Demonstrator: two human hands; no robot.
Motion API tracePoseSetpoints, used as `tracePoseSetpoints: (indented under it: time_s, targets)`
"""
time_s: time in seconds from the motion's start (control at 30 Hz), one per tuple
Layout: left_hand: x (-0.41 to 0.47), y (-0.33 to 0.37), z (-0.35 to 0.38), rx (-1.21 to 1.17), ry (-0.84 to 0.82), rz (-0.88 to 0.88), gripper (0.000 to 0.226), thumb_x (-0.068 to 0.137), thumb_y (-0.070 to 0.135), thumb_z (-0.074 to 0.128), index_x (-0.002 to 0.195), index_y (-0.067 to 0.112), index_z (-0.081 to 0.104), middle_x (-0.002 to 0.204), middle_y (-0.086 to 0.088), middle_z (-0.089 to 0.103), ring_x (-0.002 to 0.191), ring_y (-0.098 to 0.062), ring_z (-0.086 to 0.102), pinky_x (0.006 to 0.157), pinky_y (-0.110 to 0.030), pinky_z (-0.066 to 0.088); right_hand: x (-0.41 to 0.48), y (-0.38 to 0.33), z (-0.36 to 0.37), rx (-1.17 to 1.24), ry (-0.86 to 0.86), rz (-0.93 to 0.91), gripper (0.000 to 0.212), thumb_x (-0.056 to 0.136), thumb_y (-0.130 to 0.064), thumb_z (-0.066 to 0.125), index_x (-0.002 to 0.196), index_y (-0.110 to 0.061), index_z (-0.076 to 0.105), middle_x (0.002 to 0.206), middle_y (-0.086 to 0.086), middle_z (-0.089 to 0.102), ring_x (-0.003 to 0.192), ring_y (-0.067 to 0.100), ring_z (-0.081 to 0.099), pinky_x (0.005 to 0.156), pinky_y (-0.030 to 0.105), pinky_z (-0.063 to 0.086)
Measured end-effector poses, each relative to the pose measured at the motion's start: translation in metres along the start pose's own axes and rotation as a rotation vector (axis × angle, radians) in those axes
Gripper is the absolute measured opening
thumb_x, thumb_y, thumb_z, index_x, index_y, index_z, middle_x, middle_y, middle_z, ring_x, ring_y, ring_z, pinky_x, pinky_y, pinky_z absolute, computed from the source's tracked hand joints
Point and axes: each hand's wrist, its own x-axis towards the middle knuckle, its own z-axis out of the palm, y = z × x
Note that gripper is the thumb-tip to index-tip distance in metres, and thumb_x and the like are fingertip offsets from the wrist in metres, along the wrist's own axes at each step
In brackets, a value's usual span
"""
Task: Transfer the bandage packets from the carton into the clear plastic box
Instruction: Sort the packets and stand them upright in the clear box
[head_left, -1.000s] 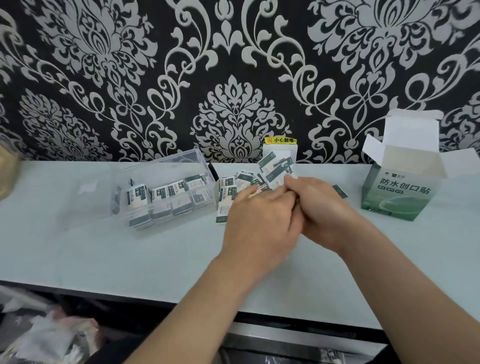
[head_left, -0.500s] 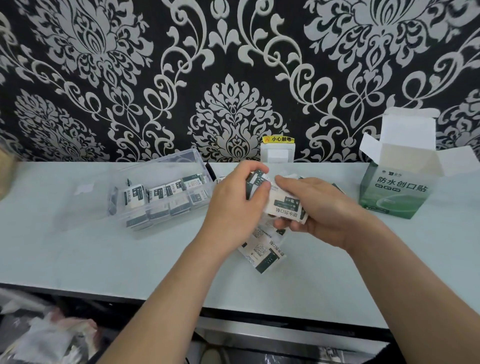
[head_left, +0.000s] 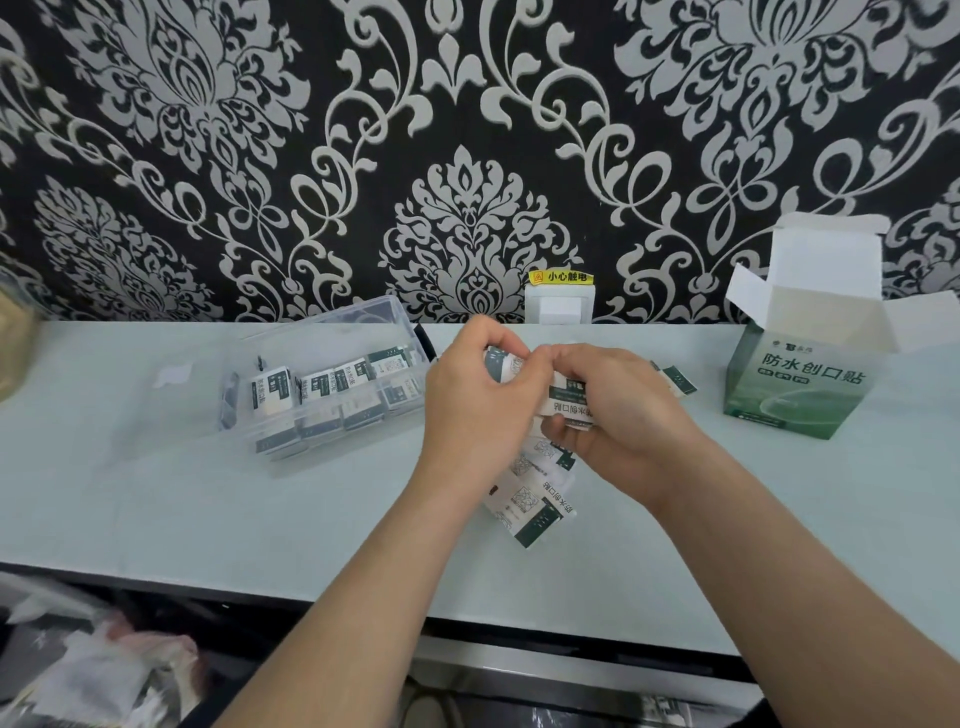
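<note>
At nine o'clock from the hands, the clear plastic box (head_left: 322, 384) already holds rows of packets. The left hand (head_left: 478, 400) and right hand (head_left: 618, 415), close together, both pinch the bandage packets (head_left: 535, 506). The dangling strip should be folded square before it is carried over. The carton (head_left: 800, 384) stands open at three o'clock. A second ago the packets fanned upward; now they hang toward six.

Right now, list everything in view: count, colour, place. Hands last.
clear plastic box: one, transparent, table left of centre
boxed packets: several, white-green, in rows
held bandage packets: count unclear, white-green, centre
carton: one, green and white, flaps open, right
loose packet: at least one, white-green, left of carton
wall plate: one, white, under yellow label
left hand: one, grips held bandage packets
right hand: one, grips held bandage packets
</note>
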Motion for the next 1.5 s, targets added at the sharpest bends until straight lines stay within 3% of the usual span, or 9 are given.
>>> tracePoseSetpoints:
  time_s: [0.2,0.3,0.4,0.53,0.67,0.77,0.93,1.13,1.5]
  targets:
    - [-0.002,0.004,-0.011,-0.123,-0.156,0.264,0.019,0.085,0.017,0.072,0.101,0.02,0.062,0.088,0.006,0.066,0.085,-0.006,0.058,0.08,-0.022,0.045,-0.002,-0.002,-0.001,0.164,-0.009,0.099,0.021,0.091,-0.001,0.049,0.091,-0.006,0.069,0.066,0.005,0.056,0.051,0.013,0.052,0.035,0.015,0.03]
    - [-0.005,0.008,-0.007,-0.093,-0.048,0.392,0.009,0.086,0.011,0.069,0.083,0.016,0.062,0.074,0.011,0.06,0.075,-0.002,0.055,0.074,-0.013,0.042,-0.005,0.001,0.006,0.119,-0.103,0.12,0.018,0.097,-0.007,0.045,0.094,-0.006,0.064,0.053,0.0,0.055,0.039,0.006,0.047,0.035,0.012,0.025]
    - [0.001,0.006,-0.009,-0.129,0.06,0.27,0.03,0.091,0.018,0.063,0.063,0.02,0.055,0.056,0.012,0.051,0.054,-0.003,0.047,0.056,-0.017,0.039,-0.004,0.002,0.005,-0.055,-0.168,0.064,0.016,0.099,-0.018,0.05,0.106,-0.006,0.058,0.073,0.007,0.06,0.056,0.016,0.059,0.038,0.017,0.039]
    - [0.01,-0.001,-0.015,-0.163,0.048,0.005,0.046,0.095,0.034,0.053,0.052,0.02,0.048,0.046,0.007,0.043,0.045,-0.014,0.041,0.049,-0.031,0.033,-0.007,-0.002,-0.006,-0.443,-0.321,-0.076,0.027,0.09,-0.038,0.063,0.095,-0.012,0.056,0.086,0.004,0.067,0.08,0.015,0.065,0.074,0.032,0.056]
    - [0.012,-0.004,-0.014,-0.103,0.027,-0.089,0.052,0.095,0.039,0.049,0.048,0.016,0.05,0.041,0.006,0.043,0.042,-0.014,0.041,0.052,-0.031,0.033,-0.01,-0.007,-0.008,-0.659,-0.382,-0.212,0.024,0.08,-0.026,0.077,0.08,-0.006,0.062,0.068,0.001,0.064,0.066,0.01,0.054,0.059,0.014,0.043]
    - [0.011,-0.005,-0.013,-0.103,-0.019,-0.146,0.053,0.096,0.041,0.048,0.049,0.017,0.049,0.041,0.006,0.042,0.039,-0.014,0.04,0.047,-0.026,0.031,-0.008,-0.007,-0.009,-0.703,-0.403,-0.244,0.022,0.076,-0.016,0.08,0.075,-0.006,0.061,0.065,0.006,0.065,0.066,0.013,0.058,0.062,0.019,0.047]
    - [0.005,0.0,-0.019,-0.233,-0.101,-0.192,0.029,0.096,0.038,0.052,0.085,0.012,0.056,0.073,-0.002,0.062,0.043,-0.019,0.056,0.044,-0.029,0.045,-0.004,-0.007,-0.016,-0.752,-0.291,-0.253,0.024,0.076,-0.014,0.081,0.072,-0.008,0.058,0.071,0.02,0.069,0.06,0.017,0.058,0.057,0.023,0.047]
    - [-0.012,-0.026,-0.039,0.909,-0.416,0.018,0.037,0.074,0.058,0.069,0.088,0.029,0.052,0.091,0.01,0.058,0.087,-0.016,0.057,0.067,-0.031,0.044,0.007,0.0,-0.033,-0.967,-0.123,-0.198,0.025,0.074,-0.015,0.08,0.069,-0.014,0.056,0.061,0.008,0.065,0.053,0.018,0.053,0.058,0.032,0.042]
    - [-0.012,-0.032,-0.037,0.704,-0.478,-0.111,0.052,0.068,0.042,0.083,0.101,0.029,0.046,0.095,0.007,0.058,0.087,-0.016,0.056,0.065,-0.029,0.037,0.007,0.007,-0.022,-1.092,-0.148,-0.233,0.024,0.071,-0.02,0.081,0.069,-0.017,0.058,0.054,-0.008,0.055,0.048,0.008,0.048,0.05,0.025,0.039]
